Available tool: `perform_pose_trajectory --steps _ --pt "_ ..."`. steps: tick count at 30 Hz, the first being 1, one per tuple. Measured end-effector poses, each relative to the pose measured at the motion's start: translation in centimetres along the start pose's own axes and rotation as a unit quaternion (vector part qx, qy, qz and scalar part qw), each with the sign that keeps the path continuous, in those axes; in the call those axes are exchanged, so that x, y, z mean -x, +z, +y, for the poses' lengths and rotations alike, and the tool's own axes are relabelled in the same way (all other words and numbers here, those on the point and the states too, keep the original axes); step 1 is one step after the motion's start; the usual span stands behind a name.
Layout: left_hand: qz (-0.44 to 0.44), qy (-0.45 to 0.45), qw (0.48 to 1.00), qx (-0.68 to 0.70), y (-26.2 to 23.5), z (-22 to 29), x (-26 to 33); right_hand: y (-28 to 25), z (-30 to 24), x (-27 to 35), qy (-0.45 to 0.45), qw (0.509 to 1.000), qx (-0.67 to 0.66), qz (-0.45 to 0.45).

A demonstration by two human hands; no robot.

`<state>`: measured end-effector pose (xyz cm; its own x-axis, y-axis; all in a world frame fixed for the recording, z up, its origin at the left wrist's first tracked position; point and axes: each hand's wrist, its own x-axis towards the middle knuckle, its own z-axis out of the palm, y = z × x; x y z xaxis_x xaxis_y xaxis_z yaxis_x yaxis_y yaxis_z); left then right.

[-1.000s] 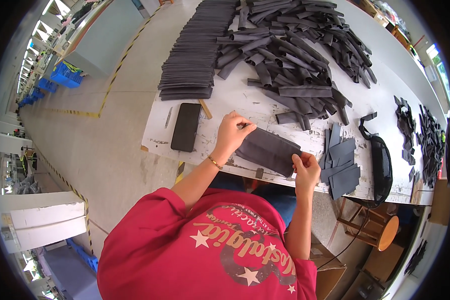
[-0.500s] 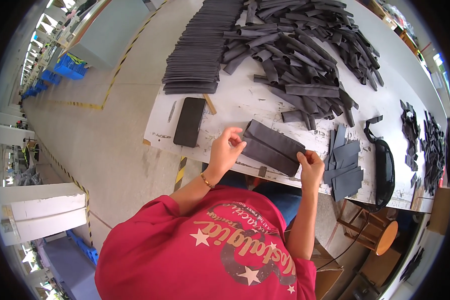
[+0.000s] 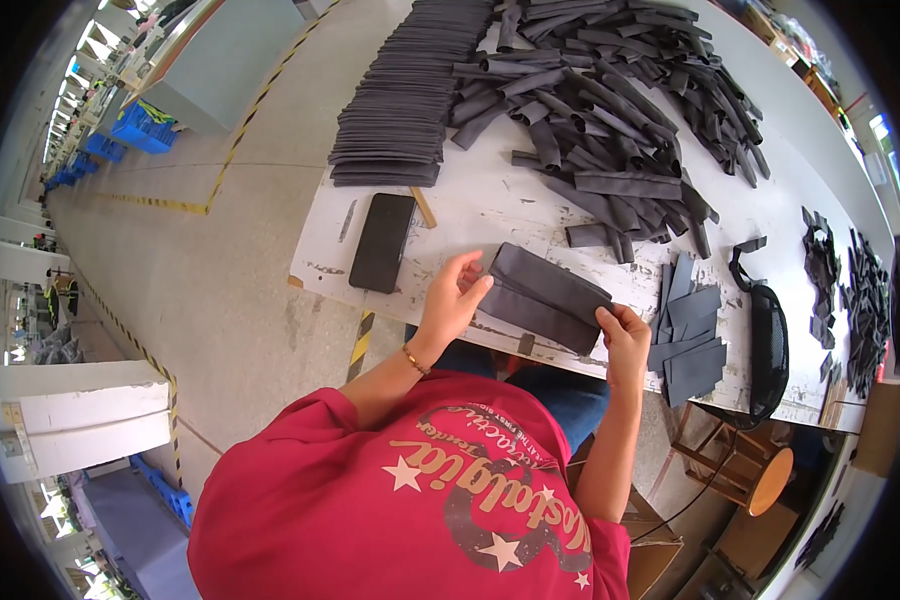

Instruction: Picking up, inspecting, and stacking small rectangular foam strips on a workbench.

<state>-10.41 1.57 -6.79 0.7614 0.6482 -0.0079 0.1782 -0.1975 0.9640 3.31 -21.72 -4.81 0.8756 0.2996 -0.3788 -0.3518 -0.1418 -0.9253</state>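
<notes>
A dark grey fabric piece (image 3: 542, 300), folded along its length with a crease down the middle, lies at the table's front edge. My right hand (image 3: 625, 340) pinches its right end between thumb and fingers. At the left end is my left hand (image 3: 454, 298), open, thumb and fingers apart; the thumb tip is close to or touching the fabric's edge. Just beyond, a loose heap of rolled or folded dark fabric strips (image 3: 610, 120) covers the table. Flat dark fabric pieces (image 3: 692, 340) lie to the right of my right hand.
A long neat stack of folded dark pieces (image 3: 395, 110) runs along the table's left side. Nearer stand a black phone (image 3: 381, 243) and a thin wooden stick (image 3: 423, 208). At right are a black mesh item (image 3: 767, 350) and more dark scraps (image 3: 865, 310). A wooden stool (image 3: 770, 480) stands below the table.
My left hand has shifted slightly, its fingers a little straighter. The two flaps of the fabric piece lie closer together across the crease. The right hand keeps its pinch.
</notes>
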Motion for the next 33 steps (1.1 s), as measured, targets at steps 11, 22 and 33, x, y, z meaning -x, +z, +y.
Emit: perform_pose_trajectory --steps 11,22,33 --pt "-0.077 0.066 0.986 -0.135 1.0 1.0 -1.0 1.4 0.6 0.0 -0.174 0.912 0.346 0.136" --pt "-0.024 0.216 0.948 -0.231 0.4 3.9 -5.2 -1.1 -0.5 -1.7 -0.194 0.922 0.293 0.16" --pt "-0.066 0.333 0.917 -0.21 14.9 7.6 -20.1 -9.1 -3.4 -7.8 0.031 0.74 0.567 0.361"
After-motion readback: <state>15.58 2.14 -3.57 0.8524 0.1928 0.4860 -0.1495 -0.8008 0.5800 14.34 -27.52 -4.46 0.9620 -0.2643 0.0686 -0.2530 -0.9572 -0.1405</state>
